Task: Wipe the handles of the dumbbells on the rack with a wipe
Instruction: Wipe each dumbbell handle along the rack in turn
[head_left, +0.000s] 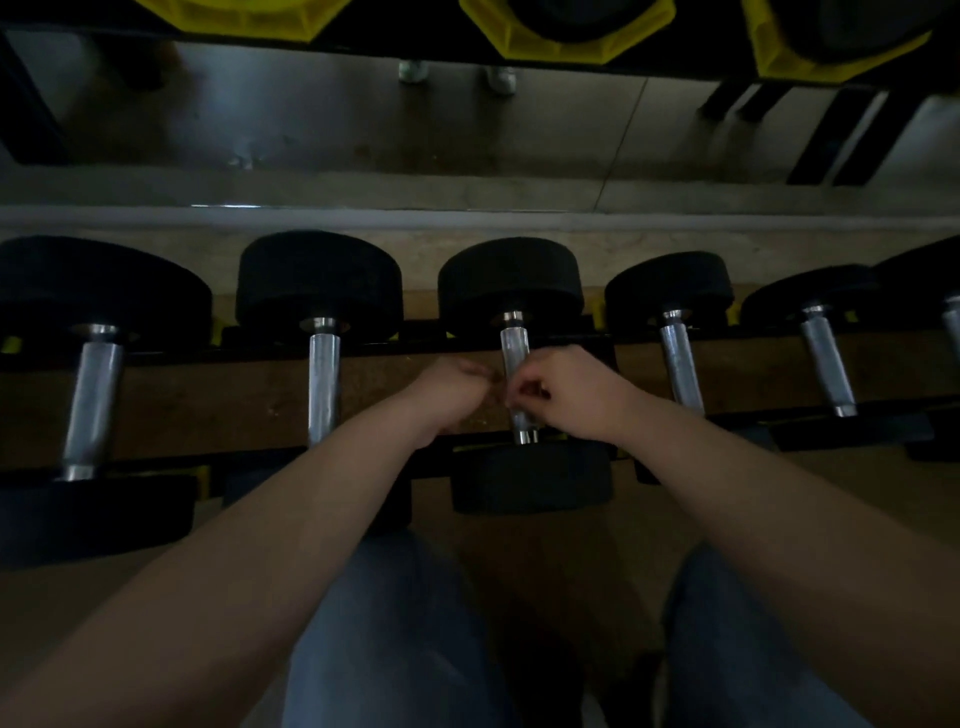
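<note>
- The room was dim; a pale wall (467, 130) ran behind a low rack (384, 347), and yellow-edged weights (566, 36) sat on a tier along the top of the view
- Dumbbells (317, 283) lay side by side across the rack's two dark rails, black heads front and back, steel handles bridging the gap; brown floor (218, 405) showed between the rails
- The middle dumbbell (511, 280) sat straight ahead; its handle (514, 345) ran from the far head down to the near head (530, 478)
- The left hand (452, 389) was just left of that handle, fingers curled in toward it; whether it gripped anything could not be told in the dark
- The right hand (576, 389) was on the handle's right side, fingers curled across the lower half of the bar; whether it clamped the bar or only touched it could not be told
- The two hands' fingertips nearly met at the bar; a wipe could not be made out there
- Both bare forearms reached in from the bottom corners; knees in jeans (389, 623) filled the lower middle
</note>
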